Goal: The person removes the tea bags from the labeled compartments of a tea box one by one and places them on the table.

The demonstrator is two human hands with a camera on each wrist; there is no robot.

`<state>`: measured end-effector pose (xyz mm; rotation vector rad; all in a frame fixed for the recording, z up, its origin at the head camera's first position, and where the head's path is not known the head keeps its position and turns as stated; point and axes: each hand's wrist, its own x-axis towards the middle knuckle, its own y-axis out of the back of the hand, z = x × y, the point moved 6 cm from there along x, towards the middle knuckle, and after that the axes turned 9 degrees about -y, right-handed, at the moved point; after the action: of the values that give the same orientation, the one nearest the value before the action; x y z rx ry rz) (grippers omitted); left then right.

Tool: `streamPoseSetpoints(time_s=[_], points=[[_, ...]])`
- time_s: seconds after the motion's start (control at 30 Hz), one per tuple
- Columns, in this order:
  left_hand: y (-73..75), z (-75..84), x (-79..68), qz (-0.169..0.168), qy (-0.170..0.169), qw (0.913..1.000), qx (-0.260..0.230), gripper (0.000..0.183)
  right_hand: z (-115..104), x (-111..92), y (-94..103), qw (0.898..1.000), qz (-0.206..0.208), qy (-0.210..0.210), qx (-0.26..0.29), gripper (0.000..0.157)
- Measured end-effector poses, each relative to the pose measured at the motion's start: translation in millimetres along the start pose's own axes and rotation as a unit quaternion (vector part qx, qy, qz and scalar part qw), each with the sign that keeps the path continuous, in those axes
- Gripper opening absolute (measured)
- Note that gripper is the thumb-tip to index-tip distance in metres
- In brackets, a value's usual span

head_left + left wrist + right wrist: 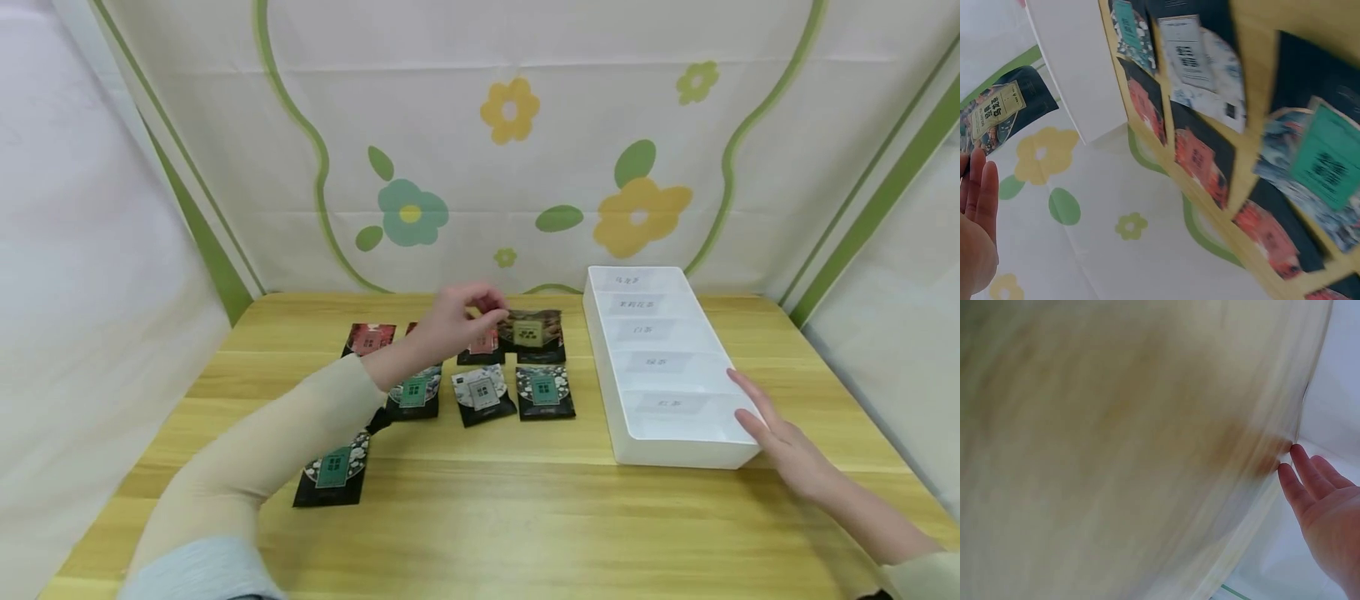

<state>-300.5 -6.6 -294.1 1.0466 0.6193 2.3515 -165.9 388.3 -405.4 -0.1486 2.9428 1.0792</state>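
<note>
My left hand (459,323) pinches the edge of a dark packet with an olive-yellow label (528,333), held raised over the back row of packets. In the left wrist view this label packet (1007,106) hangs off the fingertips of the left hand (977,225), well apart from the others. At the right, a white box with several compartments (686,452) stands on the table. The fingers of my right hand (791,454) rest extended against its right side, near the front corner. Those fingers are also seen stretched out from the right hand (1329,519) in the right wrist view.
Red-label packets (370,337) lie in a back row on the wooden table (480,517). Before them lie a white packet (483,392) and green-label packets (545,390), with another green-label packet (332,468) nearer the front left. A flowered cloth (510,183) hangs behind the table.
</note>
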Motion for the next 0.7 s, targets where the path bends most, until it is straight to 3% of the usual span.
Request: streamPoseSetpoints(time_s=[0.2, 0.37, 0.7], points=[[22.0, 1.9, -42.8, -0.038, 0.051, 0.9976, 0.028, 0.005, 1.7, -0.2, -1.1, 1.000, 0.001, 0.001, 0.006, 0.056], [35.3, 2.0, -79.2, -0.060, 0.091, 0.9937, 0.024, 0.006, 3.3, -0.1, -1.4, 1.000, 0.000, -0.001, 0.008, 0.056], [44.9, -7.5, -142.0, -0.091, 0.169, 0.9814, 0.009, 0.003, 2.3, -0.2, -1.2, 1.000, 0.001, 0.003, 0.008, 0.056]])
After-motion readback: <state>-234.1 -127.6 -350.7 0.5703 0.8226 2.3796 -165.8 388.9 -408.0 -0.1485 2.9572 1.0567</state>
